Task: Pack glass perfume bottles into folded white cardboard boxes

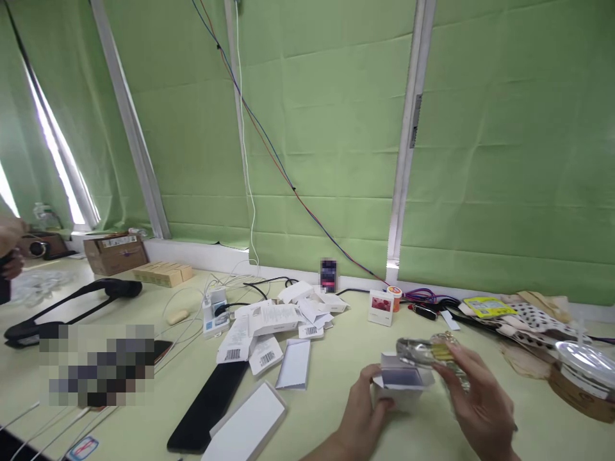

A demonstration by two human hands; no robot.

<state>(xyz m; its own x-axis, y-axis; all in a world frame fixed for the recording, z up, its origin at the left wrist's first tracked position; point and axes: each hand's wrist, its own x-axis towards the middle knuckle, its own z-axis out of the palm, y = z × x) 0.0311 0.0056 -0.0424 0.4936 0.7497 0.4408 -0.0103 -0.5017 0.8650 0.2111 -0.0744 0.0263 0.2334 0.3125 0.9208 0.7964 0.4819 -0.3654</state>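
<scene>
My left hand (366,403) grips a small white box (406,396) by its side, thumb at the front. The box stands with its top flaps up and its bluish inside showing. Pinched in the fingers of my right hand (480,390) is a shiny, clear plastic-wrapped item (423,352) with a yellowish part. It is held just above the box's opening, at the right rim. What is inside the wrapping I cannot make out.
Flattened white cartons (273,320) lie heaped left of centre, near a black slab (211,406), a white box (250,422) and a power strip (215,312). A small picture box (380,308) stands behind; a lidded bowl (586,378) sits right. Another person's hand (12,246) shows far left.
</scene>
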